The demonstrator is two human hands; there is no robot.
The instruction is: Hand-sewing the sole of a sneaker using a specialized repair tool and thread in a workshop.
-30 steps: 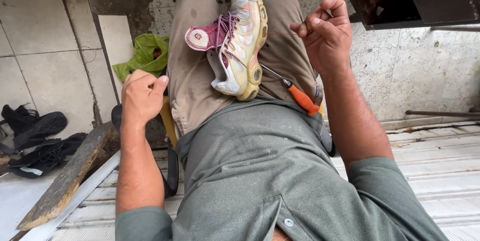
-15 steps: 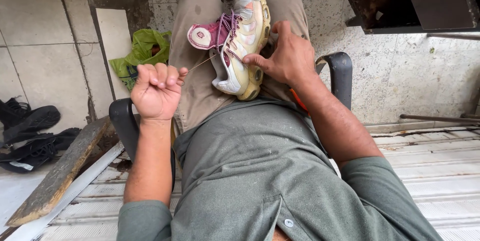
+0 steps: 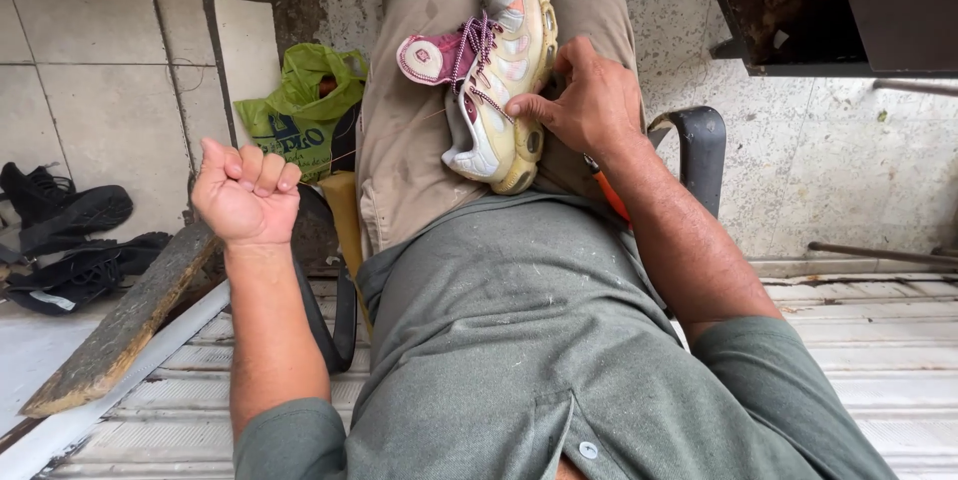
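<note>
A cream and pink sneaker (image 3: pixel 494 81) with purple laces lies on its side between my thighs, on my tan trousers. My right hand (image 3: pixel 589 106) rests on the shoe's side near the sole, fingers pressing it. My left hand (image 3: pixel 244 191) is a closed fist out to the left, pulling a thin thread (image 3: pixel 384 136) that runs taut from the fist to the shoe. An orange tool handle (image 3: pixel 611 199) peeks out under my right wrist on my lap.
A green plastic bag (image 3: pixel 299 111) sits on the floor left of my leg. Black shoes (image 3: pixel 65 231) lie at the far left. A wooden plank (image 3: pixel 120 325) leans at lower left. The dark chair armrest (image 3: pixel 699 151) is right of my hand.
My right hand came down from the air onto the shoe's side. My left fist moved outward to the left, drawing the thread tight.
</note>
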